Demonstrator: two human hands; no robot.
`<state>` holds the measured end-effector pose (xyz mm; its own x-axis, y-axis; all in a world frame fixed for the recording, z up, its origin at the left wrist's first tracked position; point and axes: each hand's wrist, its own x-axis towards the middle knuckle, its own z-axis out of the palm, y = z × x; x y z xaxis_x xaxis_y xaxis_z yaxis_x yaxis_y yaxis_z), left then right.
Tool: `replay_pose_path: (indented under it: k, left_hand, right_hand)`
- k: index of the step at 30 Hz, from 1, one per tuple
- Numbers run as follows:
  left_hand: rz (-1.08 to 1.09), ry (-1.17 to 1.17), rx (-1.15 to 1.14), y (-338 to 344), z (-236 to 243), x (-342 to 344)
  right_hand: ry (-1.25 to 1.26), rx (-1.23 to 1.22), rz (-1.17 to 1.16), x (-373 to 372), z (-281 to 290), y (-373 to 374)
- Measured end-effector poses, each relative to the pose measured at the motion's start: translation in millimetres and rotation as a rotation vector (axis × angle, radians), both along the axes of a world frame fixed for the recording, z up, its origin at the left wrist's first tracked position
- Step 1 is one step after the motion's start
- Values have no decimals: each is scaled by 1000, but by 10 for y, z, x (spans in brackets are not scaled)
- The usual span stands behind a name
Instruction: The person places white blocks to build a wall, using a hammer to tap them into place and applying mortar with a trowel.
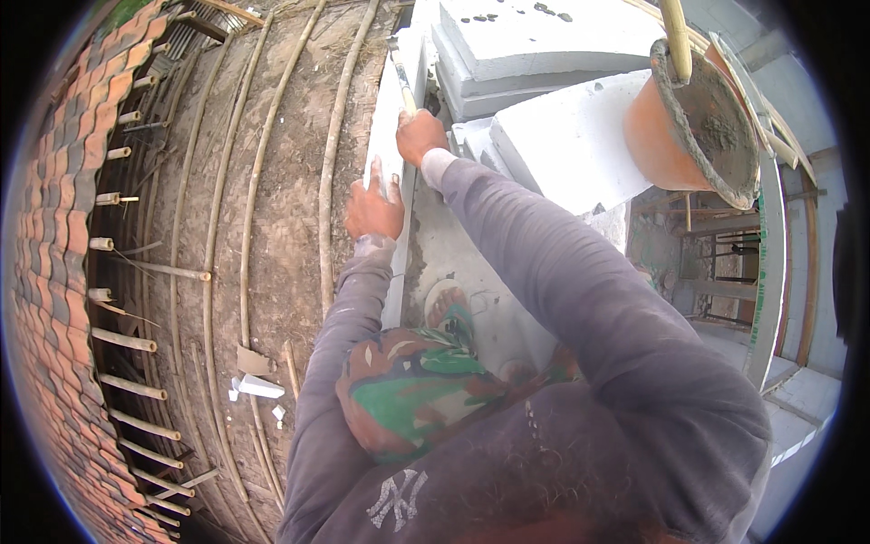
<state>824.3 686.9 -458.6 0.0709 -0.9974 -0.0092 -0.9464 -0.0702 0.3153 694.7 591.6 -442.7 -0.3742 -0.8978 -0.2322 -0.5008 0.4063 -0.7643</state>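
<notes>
My right hand [421, 136] is closed around the pale handle of a slim tool [401, 72] with a small dark metal head; its exact kind is too small to make out. The tool's head points away from me, over the far part of a narrow row of white blocks [385, 118]. Nearer to me, my left hand [373, 210] rests on the same row with its fingers stretched out, holding nothing. To the right of my hands lie large white lightweight blocks [571, 136], some of them stacked. My bent knee [421, 390] in camouflage trousers is below my left hand.
An orange bucket [662, 136] of grey mortar, with a wooden handle [675, 41] above it, stands at the right. Left of the wall, bamboo poles [258, 154] cross a lower dirt-covered surface with white scraps [260, 387]. Roof tiles [68, 227] line the far left.
</notes>
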Motion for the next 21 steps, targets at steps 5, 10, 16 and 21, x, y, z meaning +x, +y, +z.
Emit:
replay_pose_path:
  k: [5, 10, 16, 21]
  left_hand:
    - [11, -18, 44, 24, -6, -10]
    - [34, -5, 87, 40, 90, -2]
    - [33, 3, 33, 55, -1, 21]
    - [36, 48, 53, 52, 89, 4]
  right_hand:
    - [-2, -19, 8, -7, -140, 12]
    - [2, -135, -36, 65, -141, 38]
    - [22, -120, 31, -26, -122, 20]
    - [-251, -314, -44, -64, -369, 543]
